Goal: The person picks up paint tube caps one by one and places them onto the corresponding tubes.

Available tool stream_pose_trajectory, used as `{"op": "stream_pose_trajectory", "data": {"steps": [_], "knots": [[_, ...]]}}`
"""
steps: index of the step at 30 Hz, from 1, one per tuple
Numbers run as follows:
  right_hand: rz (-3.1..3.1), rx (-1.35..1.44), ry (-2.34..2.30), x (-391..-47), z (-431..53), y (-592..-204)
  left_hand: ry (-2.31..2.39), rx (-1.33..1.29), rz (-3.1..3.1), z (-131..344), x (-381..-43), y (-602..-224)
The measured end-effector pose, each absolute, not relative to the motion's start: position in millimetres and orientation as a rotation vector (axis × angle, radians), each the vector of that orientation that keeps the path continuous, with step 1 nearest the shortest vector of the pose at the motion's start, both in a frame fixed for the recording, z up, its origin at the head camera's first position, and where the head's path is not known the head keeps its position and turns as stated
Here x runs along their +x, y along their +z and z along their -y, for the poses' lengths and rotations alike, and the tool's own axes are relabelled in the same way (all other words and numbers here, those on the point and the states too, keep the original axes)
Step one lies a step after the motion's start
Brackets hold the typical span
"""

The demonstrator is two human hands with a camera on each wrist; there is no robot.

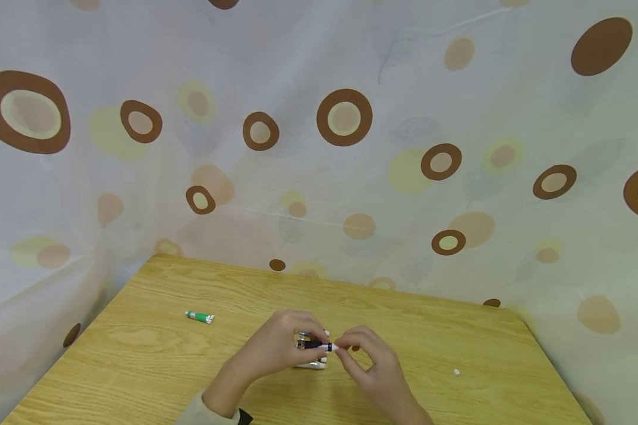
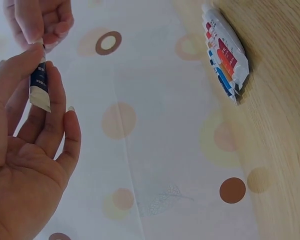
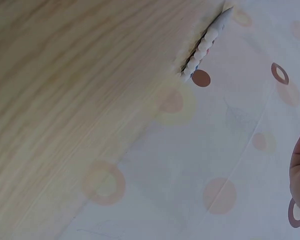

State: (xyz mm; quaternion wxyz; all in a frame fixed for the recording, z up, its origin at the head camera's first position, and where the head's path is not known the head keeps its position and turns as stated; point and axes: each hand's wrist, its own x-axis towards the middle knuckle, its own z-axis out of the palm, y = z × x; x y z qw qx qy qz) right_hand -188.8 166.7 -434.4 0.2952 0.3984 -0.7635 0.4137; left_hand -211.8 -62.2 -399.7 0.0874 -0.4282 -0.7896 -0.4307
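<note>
My left hand (image 1: 295,339) grips a small dark navy paint tube (image 2: 38,77) between thumb and fingers, its flat crimped end pointing back toward the palm in the left wrist view. At the other end, the thumb and fingertips of my right hand (image 1: 369,360) pinch the tube's white cap (image 1: 335,347). Both hands are held in front of a group of paint tubes (image 2: 225,50) lying side by side on the table, with red, orange and blue labels and white caps. In the head view the left hand and the held tube partly hide this group.
A green paint tube (image 1: 199,317) lies apart on the left of the wooden table (image 1: 138,354). On the right side lies a small loose white cap (image 1: 456,372). Behind the table hangs a pale curtain (image 1: 298,177) with brown and yellow circles.
</note>
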Motion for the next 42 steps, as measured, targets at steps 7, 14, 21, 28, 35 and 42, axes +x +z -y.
{"op": "stream_pose_trajectory", "data": {"steps": [7,14,21,28,35,42], "knots": [[2.012,1.076,1.043,-190,-167,-434,-1.290,-1.253,2.372,60,-210,-399],[2.044,1.052,1.018,-189,-169,-435,-1.270,-1.255,2.324,57,-211,-401],[2.149,0.945,1.018,-183,-168,-429,-1.253,-1.238,2.297,55,-211,-403],[2.249,0.741,1.143,-183,-164,-429,-0.996,-1.162,2.235,48,-211,-409],[2.380,0.527,1.302,-181,-160,-425,-0.687,-1.074,2.143,46,-209,-414],[2.433,0.444,1.417,-179,-158,-420,-0.565,-1.067,2.064,48,-210,-415]]}}
